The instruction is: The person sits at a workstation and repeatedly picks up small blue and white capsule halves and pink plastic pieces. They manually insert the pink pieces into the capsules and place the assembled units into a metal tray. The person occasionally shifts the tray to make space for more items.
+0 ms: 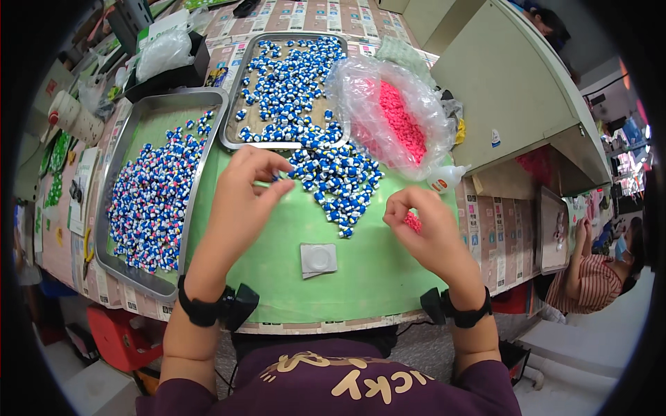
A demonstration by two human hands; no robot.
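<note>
My left hand [246,191] is raised over the green mat [270,291], thumb and fingertips pinching a small blue-and-white piece [279,176]. Just beyond lies a loose heap of similar blue-and-white pieces [340,184], tapering toward me. My right hand [430,225] is closed in a pinch at the mat's right side; whatever its fingertips hold is hidden. Tiny pink pieces [413,222] show within the curl of that hand, and I cannot tell if they lie in it or beneath it. Between my hands, nearer me, sits a small white square pad [319,258] with a round clear patch.
Metal trays of blue-and-white pieces stand at left [223,104] and far centre [239,76]. A clear plastic bag [354,83] of pink pieces lies far right, beside a white squeeze bottle [447,177]. A pale cabinet [506,83] borders the right. A person [590,277] sits beyond.
</note>
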